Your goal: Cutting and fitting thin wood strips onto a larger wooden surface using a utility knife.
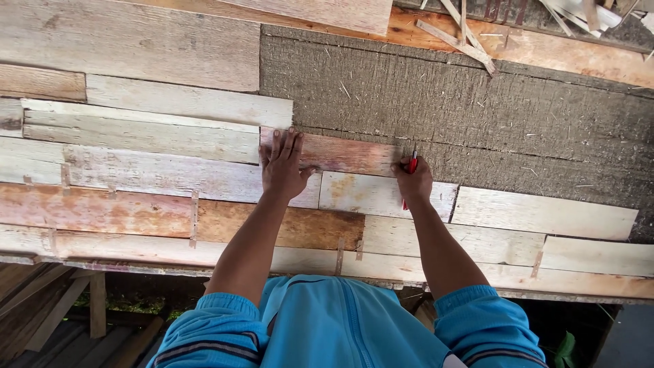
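A short reddish wooden board (344, 154) lies on a surface of weathered planks, its right end at the edge of a rough grey sheet. My left hand (282, 165) lies flat with spread fingers on the board's left end, pressing it down. My right hand (413, 180) is closed around a red pen (411, 167), whose tip touches the board's right end. Both forearms reach out from blue sleeves.
Pale and orange-stained planks (136, 177) cover the left and near side. A rough grey sheet (477, 102) fills the far right. Thin wood strips and scraps (463, 34) lie at the top edge. Below the near edge, loose timber (48, 307) lies on the ground.
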